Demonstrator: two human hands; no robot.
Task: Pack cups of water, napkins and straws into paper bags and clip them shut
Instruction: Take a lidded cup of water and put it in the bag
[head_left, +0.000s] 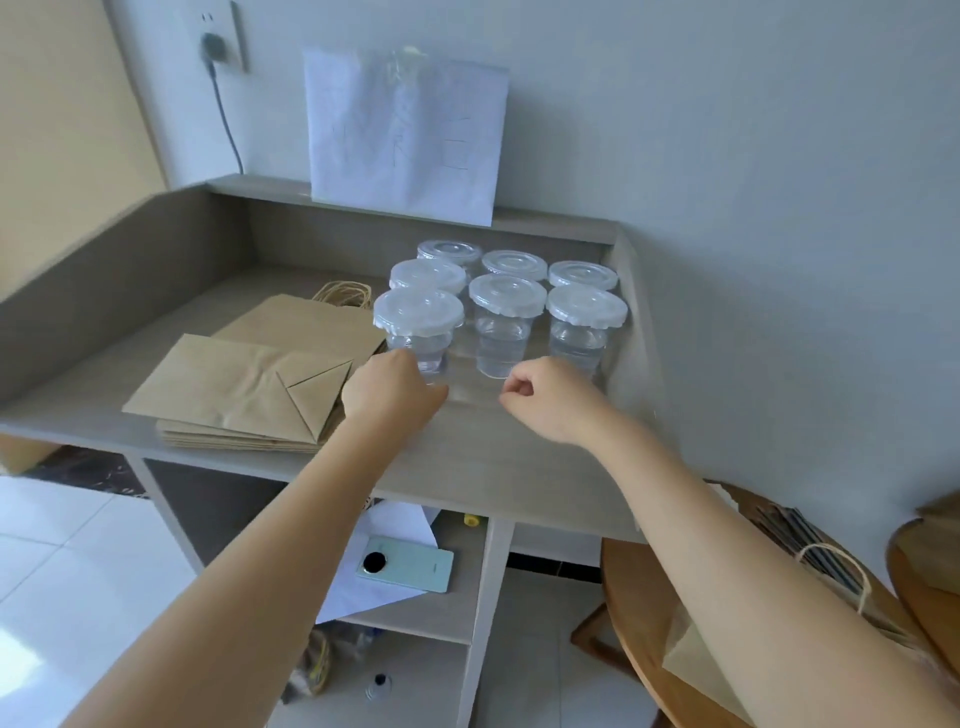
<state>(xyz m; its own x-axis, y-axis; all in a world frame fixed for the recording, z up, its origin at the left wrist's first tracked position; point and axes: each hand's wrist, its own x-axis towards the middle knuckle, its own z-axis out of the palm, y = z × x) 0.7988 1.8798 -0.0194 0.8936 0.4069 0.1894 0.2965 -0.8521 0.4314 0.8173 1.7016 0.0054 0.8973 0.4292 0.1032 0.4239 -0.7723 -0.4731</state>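
Note:
Several clear plastic cups of water with white lids stand in a block at the back right of the grey desk (467, 467). My left hand (387, 397) is at the base of the front-left cup (418, 332); its fingers are hidden behind the hand, so I cannot tell whether it has a grip. My right hand (543, 397) hovers just in front of the front-middle cup (506, 325), fingers curled in, holding nothing. A stack of flat brown paper bags (244, 387) lies left of the cups. No napkins or clips are in view.
The desk has raised side and back walls (114, 260). A white sheet (405, 135) leans on the wall behind. A phone (405, 564) and papers lie on the shelf below. At the lower right a round wooden table (644, 623) carries a handled paper bag (696, 654) and dark straws (795, 535).

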